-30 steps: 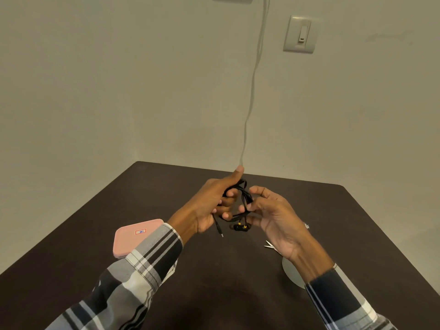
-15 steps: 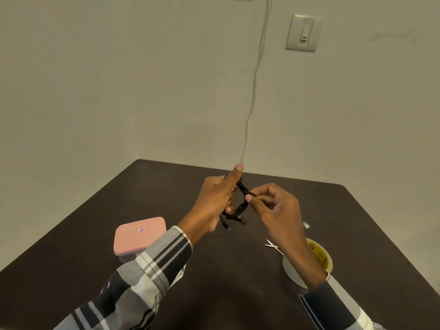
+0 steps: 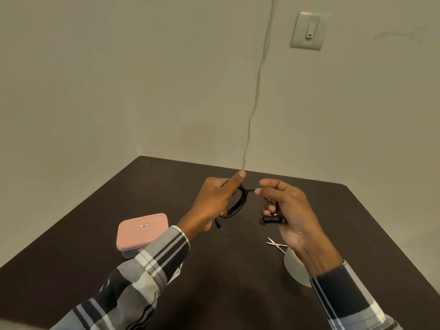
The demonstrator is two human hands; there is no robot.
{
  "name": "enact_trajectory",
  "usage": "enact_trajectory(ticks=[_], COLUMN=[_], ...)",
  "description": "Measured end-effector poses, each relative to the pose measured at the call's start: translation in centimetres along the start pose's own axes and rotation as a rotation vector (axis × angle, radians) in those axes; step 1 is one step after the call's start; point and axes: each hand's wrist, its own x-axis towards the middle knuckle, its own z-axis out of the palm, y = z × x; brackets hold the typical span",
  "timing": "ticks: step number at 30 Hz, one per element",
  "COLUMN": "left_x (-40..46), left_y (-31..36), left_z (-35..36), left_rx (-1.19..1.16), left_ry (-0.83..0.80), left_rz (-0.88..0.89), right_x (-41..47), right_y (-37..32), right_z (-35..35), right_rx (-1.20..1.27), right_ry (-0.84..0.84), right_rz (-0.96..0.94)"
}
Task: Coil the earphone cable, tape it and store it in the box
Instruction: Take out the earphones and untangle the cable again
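Note:
A black earphone cable [image 3: 238,203] hangs in loops over the fingers of my left hand [image 3: 215,201], whose thumb points up; the plug end dangles below it. My right hand [image 3: 284,206] pinches the cable's free stretch, pulled taut to the right of the coil, and the black earbuds [image 3: 272,219] hang under its curled fingers. Both hands hover above the dark table [image 3: 166,186]. The box, with a pink lid [image 3: 142,229], stands shut at the left. A tape roll [image 3: 295,267] lies at the right, mostly hidden by my right wrist.
Small scissors [image 3: 276,244] lie on the table just left of the tape roll. A thin white cord [image 3: 256,96] runs down the wall behind the table, and a light switch [image 3: 308,30] sits upper right.
My right hand has drawn away to the right, pulling the earbud end of the cable out from the coil. My left hand keeps the loops and has barely moved.

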Motion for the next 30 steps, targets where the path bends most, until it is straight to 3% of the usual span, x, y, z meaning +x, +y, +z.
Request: enact_trajectory(ticks=[4,9,14,17,21,30], left_x=[-0.3,-0.7,-0.7,-1.1,-1.7,-3.9], left_y=[-0.6,-1.8,-2.6,-2.7,-3.1,-6.3], left_z=[-0.2,0.7,0.4,0.6,0.7,-1.4], left_rx=[-0.293,-0.733,-0.815,-0.849,-0.572,0.015], left_ry=[0.003,-0.005,0.080,0.111,0.206,0.109], left_rz=[-0.195,-0.307,-0.302,-0.305,-0.235,-0.092], right_x=[-0.1,-0.9,-1.6,-1.9,-1.6,-1.0], right_y=[1.2,4.7,5.0,5.1,4.8,6.1], right_z=[-0.3,1.2,1.7,1.9,1.4,-0.4], right_rx=[-0.124,-0.080,0.015,0.011,-0.024,-0.111], right_ry=[0.009,-0.009,-0.086,-0.049,0.033,0.065], right_rz=[0.034,0.030,0.031,-0.007,-0.060,-0.018])
